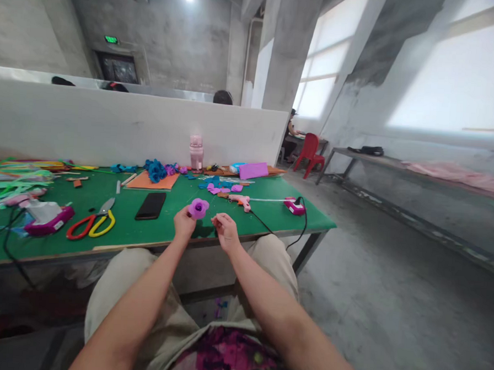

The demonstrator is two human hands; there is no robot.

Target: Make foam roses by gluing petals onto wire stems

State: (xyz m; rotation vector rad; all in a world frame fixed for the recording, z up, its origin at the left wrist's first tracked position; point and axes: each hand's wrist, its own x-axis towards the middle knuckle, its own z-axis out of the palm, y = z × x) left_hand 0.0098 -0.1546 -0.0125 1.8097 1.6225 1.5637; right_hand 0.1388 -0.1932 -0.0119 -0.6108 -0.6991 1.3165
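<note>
My left hand (183, 223) holds a small purple foam flower (198, 208) just above the front edge of the green table (270, 216). My right hand (226, 231) hovers close beside it, fingers curled with the tips pinched; whether anything sits between them I cannot tell. A pink glue gun (241, 201) lies on the table just beyond my right hand, its black cable running off the edge. Purple and blue foam petals (220, 187) are scattered behind it.
A black phone (151, 206), red-and-yellow scissors (91, 221), an orange foam sheet (153, 181), a pink bottle (196, 151) and green sticks (11, 175) lie on the table. A white partition (129, 126) stands behind. A red chair (310, 152) and open concrete floor are to the right.
</note>
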